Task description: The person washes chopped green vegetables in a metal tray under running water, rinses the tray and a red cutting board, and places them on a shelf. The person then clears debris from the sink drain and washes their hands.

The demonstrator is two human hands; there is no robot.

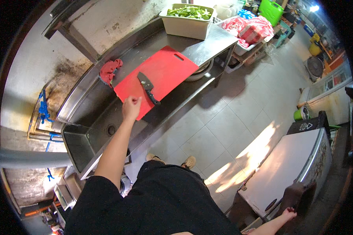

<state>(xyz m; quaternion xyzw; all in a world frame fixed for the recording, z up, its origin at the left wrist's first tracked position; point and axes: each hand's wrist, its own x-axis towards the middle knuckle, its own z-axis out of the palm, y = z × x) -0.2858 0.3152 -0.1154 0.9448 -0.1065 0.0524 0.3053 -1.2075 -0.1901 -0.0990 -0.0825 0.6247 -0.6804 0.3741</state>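
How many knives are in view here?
1: a black-handled knife lying on the red cutting board, just right of the left hand. Others may be hidden among the room's clutter.

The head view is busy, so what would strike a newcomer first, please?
Probably the red cutting board on the steel sink unit, with a dark knife lying on it and the left hand at its near end. Beyond it stands a pale tub of greens.
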